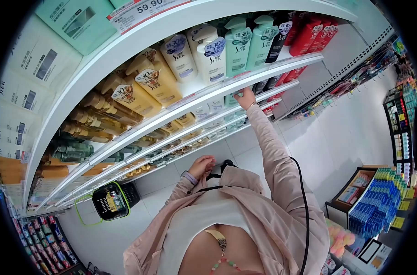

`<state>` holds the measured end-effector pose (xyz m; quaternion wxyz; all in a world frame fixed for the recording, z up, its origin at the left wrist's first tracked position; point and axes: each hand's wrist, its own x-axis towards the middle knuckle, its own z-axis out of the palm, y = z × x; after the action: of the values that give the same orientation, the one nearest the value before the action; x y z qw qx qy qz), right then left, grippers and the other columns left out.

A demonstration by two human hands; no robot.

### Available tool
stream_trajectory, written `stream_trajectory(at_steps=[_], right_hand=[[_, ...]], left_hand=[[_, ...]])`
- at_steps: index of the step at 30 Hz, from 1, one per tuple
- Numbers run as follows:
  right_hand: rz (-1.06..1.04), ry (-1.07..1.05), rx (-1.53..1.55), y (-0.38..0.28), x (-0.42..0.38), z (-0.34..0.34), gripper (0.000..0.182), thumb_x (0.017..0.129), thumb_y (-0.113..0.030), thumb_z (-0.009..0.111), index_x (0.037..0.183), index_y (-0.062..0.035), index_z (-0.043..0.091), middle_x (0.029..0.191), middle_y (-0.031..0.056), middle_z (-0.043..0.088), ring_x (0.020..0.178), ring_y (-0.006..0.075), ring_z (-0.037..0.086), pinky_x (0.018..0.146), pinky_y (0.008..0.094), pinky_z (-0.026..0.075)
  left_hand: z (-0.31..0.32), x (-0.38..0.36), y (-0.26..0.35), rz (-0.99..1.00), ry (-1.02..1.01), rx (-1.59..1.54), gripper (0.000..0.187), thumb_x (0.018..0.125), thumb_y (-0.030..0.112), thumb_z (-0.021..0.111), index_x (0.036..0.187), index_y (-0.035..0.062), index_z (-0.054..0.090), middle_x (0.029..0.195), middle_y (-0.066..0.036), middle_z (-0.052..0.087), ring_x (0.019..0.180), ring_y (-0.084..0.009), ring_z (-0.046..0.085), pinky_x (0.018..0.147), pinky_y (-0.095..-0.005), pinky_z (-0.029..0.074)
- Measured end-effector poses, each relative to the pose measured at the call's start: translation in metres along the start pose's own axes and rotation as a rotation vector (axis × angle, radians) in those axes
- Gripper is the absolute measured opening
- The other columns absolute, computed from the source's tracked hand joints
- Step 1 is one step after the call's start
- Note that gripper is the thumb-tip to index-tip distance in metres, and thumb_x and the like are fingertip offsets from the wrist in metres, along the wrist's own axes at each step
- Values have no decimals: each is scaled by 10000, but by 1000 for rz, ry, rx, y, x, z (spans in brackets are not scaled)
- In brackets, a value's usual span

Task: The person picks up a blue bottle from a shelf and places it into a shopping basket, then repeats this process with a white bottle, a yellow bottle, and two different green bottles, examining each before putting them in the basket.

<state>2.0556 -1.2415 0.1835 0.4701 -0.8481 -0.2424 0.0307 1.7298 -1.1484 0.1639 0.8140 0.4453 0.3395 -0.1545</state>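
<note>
My right hand (246, 97) reaches into the second shelf, its fingers closed on a mint-green bottle (230, 100) that shows only in part behind the shelf edge. Lower down, in front of my body, my left hand (202, 167) is loosely curled, with nothing visible in it. On the shelf above stand pump bottles in colour groups: yellow (157, 82), white (210, 58), mint-green (238, 48), black (278, 41) and red (307, 34). Several carry round "30" neck tags.
A black shopping basket (121, 200) with a green handle is on the tiled floor (162, 192) to the left. Amber pump bottles (91, 123) fill the shelf's left end. A display stand of blue boxes (378, 201) stands at right. A dark cable (304, 206) runs along my right sleeve.
</note>
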Motion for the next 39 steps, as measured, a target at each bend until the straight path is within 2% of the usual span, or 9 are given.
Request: stream_trajectory(at_steps=[3,5,10,18,24,28,30,33,39], right_hand=[[19,-121,-74,-10,1,-4,487,623,-206,695,1004,12,483,938,174,542,897,295,531,727,354,447],[-263,51,-148,-4,1,-3,522,626,-209,692,1047,17,483,1018,200,515,942,313,507,769,343,433],[-196,-71,-97,-7,1,-9,484,620,-216,699,1022,-6,527,1055,203,499,968,335,478,829,360,397],[-456,-132,-286,-17,-37,-33,455,568,-218,714,988,-131,563,1031,25,539,964,227,476,876,387,330],[-595,-68,-140,-77,-61,-68,422,595,-228,707,970,-113,552,991,39,557,979,223,497,887,406,315],[-392,-164,226,-135,-73,-111,336,653,-145,682,939,-19,559,894,85,595,829,194,569,747,301,427],[-173,-219,508,-153,-77,-121,280,718,-134,644,918,43,560,835,82,606,721,100,564,626,215,446],[70,-219,685,-151,-70,-118,270,751,-155,622,919,48,563,834,80,608,713,94,568,610,217,451],[367,-287,950,-126,-81,-108,417,843,-311,485,1049,51,485,954,154,582,798,216,592,671,296,490]], left_hand=[[8,6,2,-2,13,17,224,831,169,483,1029,68,507,946,-45,557,818,-136,536,706,-247,433],[14,7,4,3,8,38,225,836,173,474,1034,69,502,949,-37,557,820,-124,535,701,-237,429],[20,10,3,-6,5,65,229,843,188,465,1040,76,496,955,-26,555,823,-109,533,707,-230,423],[17,14,-5,41,17,32,231,829,182,489,1033,76,507,931,-26,558,819,-132,538,705,-247,429],[19,11,10,297,102,346,267,839,210,480,1069,75,492,1023,-26,524,932,-134,507,765,-269,405],[55,2,59,451,78,271,359,869,289,418,1148,63,433,1092,-53,497,981,-132,477,812,-267,388],[75,-2,80,466,-284,-88,504,886,421,327,1239,60,340,1205,-70,424,1089,-154,419,897,-315,352],[113,-19,94,304,-610,-341,582,878,483,264,1278,60,276,1239,-64,396,1120,-179,407,937,-343,334],[136,-22,66,161,-532,-358,579,874,488,251,1275,72,283,1218,-95,419,1101,-217,440,916,-364,368]])
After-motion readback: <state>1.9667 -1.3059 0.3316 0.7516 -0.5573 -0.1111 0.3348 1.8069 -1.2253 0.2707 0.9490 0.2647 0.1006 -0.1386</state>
